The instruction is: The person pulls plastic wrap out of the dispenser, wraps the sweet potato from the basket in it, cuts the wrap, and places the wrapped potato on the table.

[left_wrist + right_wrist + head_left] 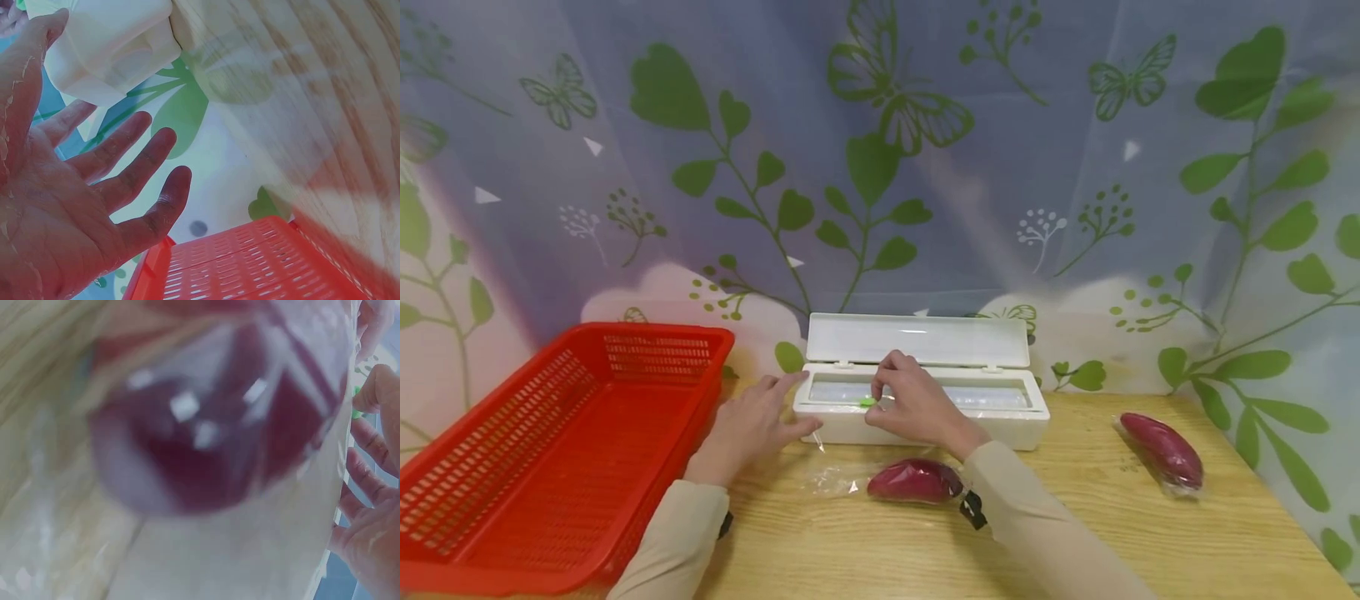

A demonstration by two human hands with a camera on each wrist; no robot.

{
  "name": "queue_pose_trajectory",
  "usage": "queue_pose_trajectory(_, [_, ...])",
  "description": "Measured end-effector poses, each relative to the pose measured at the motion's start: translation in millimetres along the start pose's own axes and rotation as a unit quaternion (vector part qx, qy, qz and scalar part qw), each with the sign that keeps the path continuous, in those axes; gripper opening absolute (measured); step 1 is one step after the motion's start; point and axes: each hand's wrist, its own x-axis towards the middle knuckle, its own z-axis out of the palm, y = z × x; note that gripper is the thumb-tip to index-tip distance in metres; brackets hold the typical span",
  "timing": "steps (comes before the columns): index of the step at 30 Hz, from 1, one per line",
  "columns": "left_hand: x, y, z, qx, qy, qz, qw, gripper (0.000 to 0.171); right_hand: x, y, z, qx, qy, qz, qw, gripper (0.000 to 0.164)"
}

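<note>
A white cling film dispenser point(917, 434) stands on the table, its lid point(917, 340) raised and a film roll point(988, 397) inside. My right hand point(919, 407) reaches over its front edge, thumb and forefinger pinching the small green slide cutter point(867, 402). At the dispenser's left end, my left hand point(747, 427) touches the corner with thumb and forefinger; its other fingers are spread, as the left wrist view shows. In front of the dispenser lies a purple-red sweet potato point(912, 482) under clear film point(835, 481). It fills much of the right wrist view, blurred.
A red plastic basket point(572, 467) with slotted walls stands to the left, close by my left forearm. Toward the right table edge lies a second film-wrapped sweet potato point(1163, 450). A patterned curtain point(925, 208) hangs right behind the dispenser.
</note>
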Motion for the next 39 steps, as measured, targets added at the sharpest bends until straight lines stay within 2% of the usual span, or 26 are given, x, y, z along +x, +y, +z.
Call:
queue_pose_trajectory(5, [-0.5, 0.4, -2.5, -0.003, -0.008, -0.006, 0.9999, 0.077, -5, 3, -3, 0.002, 0.001, 0.011, 1.0, 0.01])
queue_pose_trajectory(14, [0.0, 1.8, -0.6, -0.008, -0.005, -0.001, 1.0, 0.076, -9, 7, -5, -0.023, 0.011, -0.004, 1.0, 0.009])
queue_pose_trajectory(27, [0.4, 1.5, 1.9, -0.006, -0.005, 0.001, 1.0, 0.076, -20, 13, -13, -0.039, 0.01, 0.0, 0.999, 0.012])
queue_pose_trajectory(39, [1.1, -0.3, -0.1, 0.001, -0.003, 0.002, 1.0, 0.076, -33, 29, -28, -0.018, -0.001, 0.024, 1.0, 0.01])
